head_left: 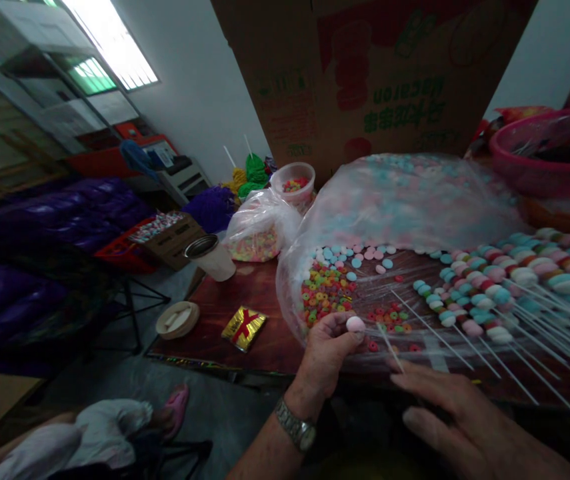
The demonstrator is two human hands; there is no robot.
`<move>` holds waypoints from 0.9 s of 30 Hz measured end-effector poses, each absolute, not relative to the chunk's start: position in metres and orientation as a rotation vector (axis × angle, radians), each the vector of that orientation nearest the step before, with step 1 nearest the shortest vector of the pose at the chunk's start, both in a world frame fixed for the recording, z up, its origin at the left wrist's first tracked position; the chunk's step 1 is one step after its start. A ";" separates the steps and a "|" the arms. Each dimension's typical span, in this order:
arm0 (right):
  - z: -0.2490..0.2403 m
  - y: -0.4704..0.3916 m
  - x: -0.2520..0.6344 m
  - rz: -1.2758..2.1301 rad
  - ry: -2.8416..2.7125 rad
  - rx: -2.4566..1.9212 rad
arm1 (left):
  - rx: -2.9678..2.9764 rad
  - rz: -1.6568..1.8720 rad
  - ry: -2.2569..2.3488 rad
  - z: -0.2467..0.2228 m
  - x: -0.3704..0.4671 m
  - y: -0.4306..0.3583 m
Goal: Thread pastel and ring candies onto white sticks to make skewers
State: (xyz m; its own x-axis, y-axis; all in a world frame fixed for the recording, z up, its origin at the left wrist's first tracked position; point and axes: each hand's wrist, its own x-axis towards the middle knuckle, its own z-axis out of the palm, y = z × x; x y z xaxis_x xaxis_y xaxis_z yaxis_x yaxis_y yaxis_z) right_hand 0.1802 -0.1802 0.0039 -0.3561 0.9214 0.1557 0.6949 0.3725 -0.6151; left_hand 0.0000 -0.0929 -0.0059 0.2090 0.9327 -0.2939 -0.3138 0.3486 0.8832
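Fingers of my left hand (325,350) pinch a pink candy (355,325); my blurry right hand (457,407) seems to pinch a stick (391,349). Squeezing hard could crack the candy.

The cardboard box (369,80) reads "Macaron" (409,91) upside down in green, next to green Chinese characters (405,119).

Glossy reddish-brown worktop (273,307) | left: red-banded gold foil packet (235,333), round pale shallow bowl (185,329) | right: large translucent plastic bag (395,203)

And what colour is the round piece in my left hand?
Pale pink; the round piece shows best in the head view.
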 end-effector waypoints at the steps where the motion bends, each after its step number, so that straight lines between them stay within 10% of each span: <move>1: 0.000 -0.177 0.176 0.619 -2.133 -1.370 | 0.789 1.006 0.987 -0.005 0.001 -0.093; 27: -0.008 -0.169 0.126 0.313 -2.327 -2.065 | 1.605 1.145 1.246 -0.022 0.007 -0.111</move>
